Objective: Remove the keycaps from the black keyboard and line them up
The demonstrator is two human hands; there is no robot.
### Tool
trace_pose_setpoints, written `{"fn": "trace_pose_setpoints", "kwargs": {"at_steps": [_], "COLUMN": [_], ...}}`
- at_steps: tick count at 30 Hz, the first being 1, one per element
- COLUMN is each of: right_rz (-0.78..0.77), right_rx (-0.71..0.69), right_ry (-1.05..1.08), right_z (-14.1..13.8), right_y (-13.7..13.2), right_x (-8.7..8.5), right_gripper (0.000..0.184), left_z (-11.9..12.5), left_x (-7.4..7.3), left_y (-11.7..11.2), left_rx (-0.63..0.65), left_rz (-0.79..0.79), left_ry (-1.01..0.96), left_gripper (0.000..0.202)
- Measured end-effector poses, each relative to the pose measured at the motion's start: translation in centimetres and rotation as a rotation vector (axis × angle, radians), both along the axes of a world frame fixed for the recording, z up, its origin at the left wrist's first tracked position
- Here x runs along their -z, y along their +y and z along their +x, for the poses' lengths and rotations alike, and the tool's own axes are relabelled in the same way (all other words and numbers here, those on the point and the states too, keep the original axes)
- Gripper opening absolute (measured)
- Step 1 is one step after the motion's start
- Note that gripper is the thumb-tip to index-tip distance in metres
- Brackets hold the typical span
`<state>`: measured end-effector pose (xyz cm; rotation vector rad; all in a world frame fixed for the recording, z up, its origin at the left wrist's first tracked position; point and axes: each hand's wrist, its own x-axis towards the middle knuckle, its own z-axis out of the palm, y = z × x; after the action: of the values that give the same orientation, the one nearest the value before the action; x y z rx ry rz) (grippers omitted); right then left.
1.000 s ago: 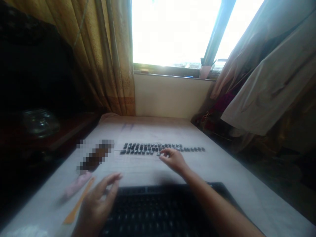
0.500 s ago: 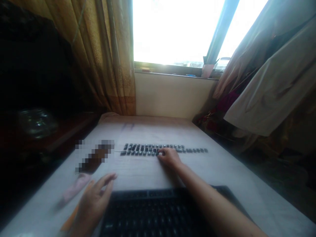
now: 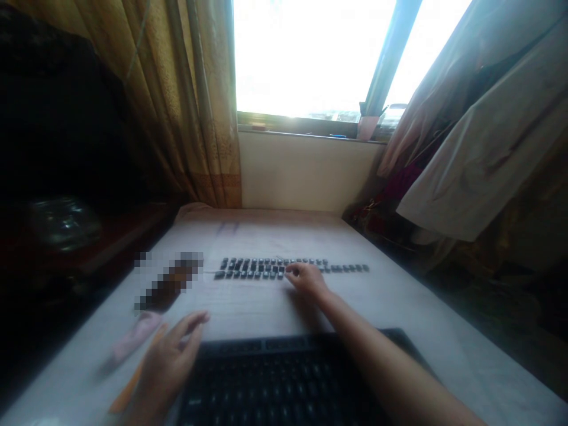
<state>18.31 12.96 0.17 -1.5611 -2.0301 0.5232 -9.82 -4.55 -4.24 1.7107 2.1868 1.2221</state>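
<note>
Right hand (image 3: 308,279) fingers curled on loose keycaps (image 3: 266,268), left hand (image 3: 166,367) spread at keyboard (image 3: 284,384) edge

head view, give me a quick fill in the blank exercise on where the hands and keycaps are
1. The right hand reaches out to the rows of loose ____ laid on the table.
2. The left hand rests at the left end of the black ____, fingers spread.
3. An orange tool lies on the table just ____ of the left hand.
4. A pink thing lies beside the ____ tool.

Missing words: keycaps; keyboard; left; orange
</note>
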Motion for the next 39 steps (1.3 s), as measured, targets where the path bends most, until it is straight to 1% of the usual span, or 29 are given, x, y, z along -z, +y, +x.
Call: {"fn": "trace_pose_setpoints", "kwargs": {"at_steps": [1, 2, 5, 8, 9, 11, 13, 16, 18, 20, 22, 24, 26, 28, 30, 35, 39], "right_rz": [0.008, 0.013, 0.008, -0.013, -0.019, -0.025, -0.044, -0.138, -0.245, -0.379, -0.486, -0.545, -0.568, -0.565, -0.527, -0.314, -0.184], "right_rx": [-0.001, -0.002, 0.007, 0.029, 0.034, 0.054, 0.065, -0.005, -0.059, -0.119, -0.214, -0.321, -0.381, -0.402, -0.419, -0.516, -0.562], "right_ry": [0.048, 0.101, 0.289, 0.485, 0.537, 0.621, 0.721, 0.793, 0.753, 0.688, 0.622, 0.564, 0.516, 0.474, 0.421, 0.196, 0.050], "right_z": [0.3, 0.7, 1.9, 3.4, 3.9, 4.9, 5.6, 6.1, 6.1, 6.0, 6.0, 6.1, 6.3, 6.5, 6.7, 6.5, 6.0], "right_y": [-0.1, -0.3, -1.4, -3.5, -4.3, -6.1, -7.9, -9.9, -10.7, -11.2, -11.4, -11.5, -11.5, -11.6, -11.6, -12.0, -12.7], "right_x": [-0.3, -0.5, -1.6, -2.8, -3.1, -3.7, -4.0, -3.6, -3.1, -2.7, -2.6, -2.7, -2.8, -2.8, -2.9, -3.3, -3.7], "right_gripper": [0.008, 0.011, 0.040, 0.069, 0.075, 0.078, 0.074, 0.069, 0.063, 0.052, 0.041, 0.031, 0.024, 0.018, 0.013, 0.007, 0.008], "left_z": [0.0, 0.0, 0.2, 0.4, 0.5, 0.6, 0.7, 0.8, 0.8, 0.7, 0.7, 0.7, 0.7, 0.7, 0.8, 0.8, 0.6], "left_x": [0.0, 0.0, -0.3, -0.8, -0.9, -1.1, -1.1, -1.1, -1.1, -1.1, -1.0, -1.0, -1.0, -1.0, -1.1, -1.2, -1.0], "left_y": [0.0, 0.0, -0.1, -0.4, -0.4, -0.5, -0.6, -0.8, -0.8, -0.9, -0.9, -0.9, -0.8, -0.8, -0.8, -0.9, -0.9], "left_rx": [0.001, 0.007, 0.023, 0.042, 0.047, 0.058, 0.061, 0.070, 0.075, 0.079, 0.077, 0.070, 0.063, 0.065, 0.073, 0.089, 0.090], "left_rz": [-0.004, -0.010, -0.040, -0.068, -0.072, -0.069, -0.050, -0.030, -0.033, -0.057, -0.086, -0.109, -0.121, -0.126, -0.125, -0.127, -0.125], "left_ry": [0.000, -0.001, 0.011, 0.085, 0.121, 0.193, 0.260, 0.321, 0.335, 0.340, 0.336, 0.331, 0.329, 0.326, 0.314, 0.311, 0.313], "left_gripper": [0.033, 0.034, 0.036, 0.037, 0.038, 0.039, 0.042, 0.045, 0.046, 0.047, 0.048, 0.049, 0.048, 0.047, 0.047, 0.046, 0.046]}}
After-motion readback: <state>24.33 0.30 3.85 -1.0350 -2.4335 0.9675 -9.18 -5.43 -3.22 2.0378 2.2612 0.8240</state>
